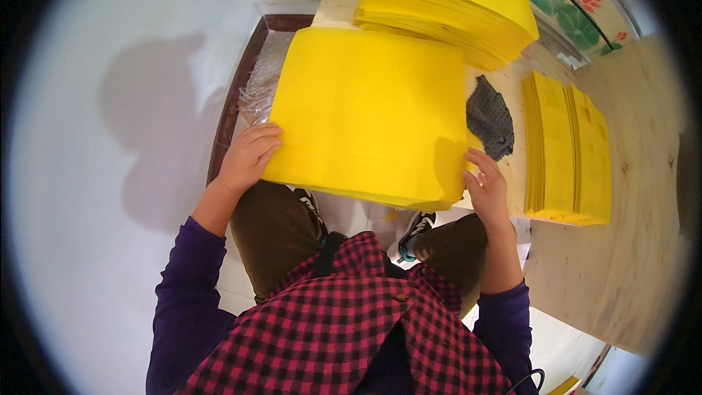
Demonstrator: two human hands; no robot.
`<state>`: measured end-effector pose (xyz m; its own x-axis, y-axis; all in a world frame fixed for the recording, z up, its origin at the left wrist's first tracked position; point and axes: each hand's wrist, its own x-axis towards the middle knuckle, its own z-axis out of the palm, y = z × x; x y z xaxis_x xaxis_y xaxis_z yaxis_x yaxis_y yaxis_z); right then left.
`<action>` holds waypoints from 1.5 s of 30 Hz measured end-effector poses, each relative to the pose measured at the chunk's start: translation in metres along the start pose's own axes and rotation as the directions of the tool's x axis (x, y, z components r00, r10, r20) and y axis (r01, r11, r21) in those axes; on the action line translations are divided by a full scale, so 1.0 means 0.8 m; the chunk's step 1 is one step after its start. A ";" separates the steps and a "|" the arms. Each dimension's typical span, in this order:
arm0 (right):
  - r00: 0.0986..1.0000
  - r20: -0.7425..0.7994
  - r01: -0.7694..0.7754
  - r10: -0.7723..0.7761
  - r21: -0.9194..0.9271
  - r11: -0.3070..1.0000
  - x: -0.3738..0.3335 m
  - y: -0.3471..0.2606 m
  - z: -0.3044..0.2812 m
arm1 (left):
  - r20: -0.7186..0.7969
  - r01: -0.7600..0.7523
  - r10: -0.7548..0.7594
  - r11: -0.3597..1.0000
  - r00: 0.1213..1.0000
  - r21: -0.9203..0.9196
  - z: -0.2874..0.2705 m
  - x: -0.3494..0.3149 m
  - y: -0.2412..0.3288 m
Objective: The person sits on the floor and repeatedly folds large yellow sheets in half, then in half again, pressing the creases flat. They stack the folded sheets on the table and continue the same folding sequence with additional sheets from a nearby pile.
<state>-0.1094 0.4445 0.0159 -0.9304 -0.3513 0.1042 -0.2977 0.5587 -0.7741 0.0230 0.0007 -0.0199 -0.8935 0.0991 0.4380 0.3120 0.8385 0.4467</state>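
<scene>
A low stack of yellow sheets (369, 113) lies in front of me, its near edge overhanging the table above my knees. Whether the sheets are paper or cloth, I cannot tell. My left hand (251, 155) grips the stack's left edge near the front corner, fingers bent and close together. At the opposite side, my right hand (488, 184) holds the right edge with curved fingers and thumb. Just beyond that edge, a crumpled dark grey cloth (491, 118) lies on the table.
A taller yellow pile (446, 4) stands at the back of the table (515, 91). On the right are upright bundles of yellow pieces (567, 150) beside a wooden board (621, 175). A brown-rimmed tray (232, 106) with clear plastic wrap (265, 77) lies left, beside a white wall (95, 197).
</scene>
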 end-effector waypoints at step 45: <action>0.956 0.105 0.293 -0.274 -0.361 0.885 0.015 -0.019 -0.012 | 0.002 0.064 -0.064 0.996 0.998 -0.066 0.001 -0.009 0.004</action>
<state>-0.1182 0.4389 0.0346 -0.7856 -0.5678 0.2460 -0.6135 0.6626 -0.4296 0.0306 0.0028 -0.0222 -0.9124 0.0461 0.4066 0.2745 0.8059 0.5246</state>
